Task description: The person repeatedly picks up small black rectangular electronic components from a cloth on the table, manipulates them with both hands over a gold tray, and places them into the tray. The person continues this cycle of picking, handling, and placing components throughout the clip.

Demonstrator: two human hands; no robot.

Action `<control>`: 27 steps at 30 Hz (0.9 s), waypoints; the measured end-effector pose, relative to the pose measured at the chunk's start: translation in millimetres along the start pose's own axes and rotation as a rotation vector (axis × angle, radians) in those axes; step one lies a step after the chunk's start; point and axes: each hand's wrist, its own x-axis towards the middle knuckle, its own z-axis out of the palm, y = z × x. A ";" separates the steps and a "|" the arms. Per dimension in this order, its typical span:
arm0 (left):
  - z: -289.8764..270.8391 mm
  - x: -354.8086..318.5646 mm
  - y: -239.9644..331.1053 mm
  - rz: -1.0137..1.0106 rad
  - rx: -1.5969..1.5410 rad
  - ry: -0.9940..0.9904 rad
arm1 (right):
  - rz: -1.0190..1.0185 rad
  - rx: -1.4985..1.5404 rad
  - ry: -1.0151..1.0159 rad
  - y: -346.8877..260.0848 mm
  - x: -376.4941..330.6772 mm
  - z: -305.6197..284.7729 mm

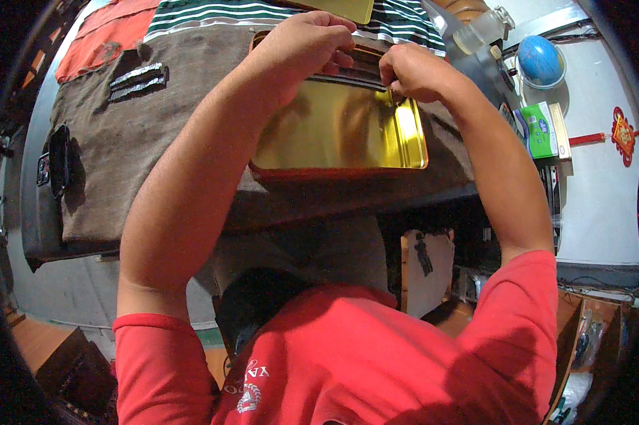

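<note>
An open tin box point(326, 134) with a shiny gold inside stands on a brown cloth point(185, 120) before me. Several long, dark strips point(365, 71) lie side by side along its far wall. My left hand point(309, 49) reaches over the box's far left part, its fingers curled down above the strips. At their right end, my right hand point(415, 73) has thumb and fingers pinched together inside the rim. What either hand grips is hidden by the fingers.
A gold lid-like piece point(344, 8) lies beyond the box on a striped cloth point(213, 13). Two black-and-silver strips point(139, 81) and a black case point(59, 159) are at left. Right: a glass jar point(481, 32), a blue round object point(539, 59) and a green pack point(539, 131).
</note>
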 end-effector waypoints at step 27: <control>8.1 -8.4 15.4 -0.155 -0.120 0.021 | -0.035 0.006 0.025 -0.9 -9.6 -0.5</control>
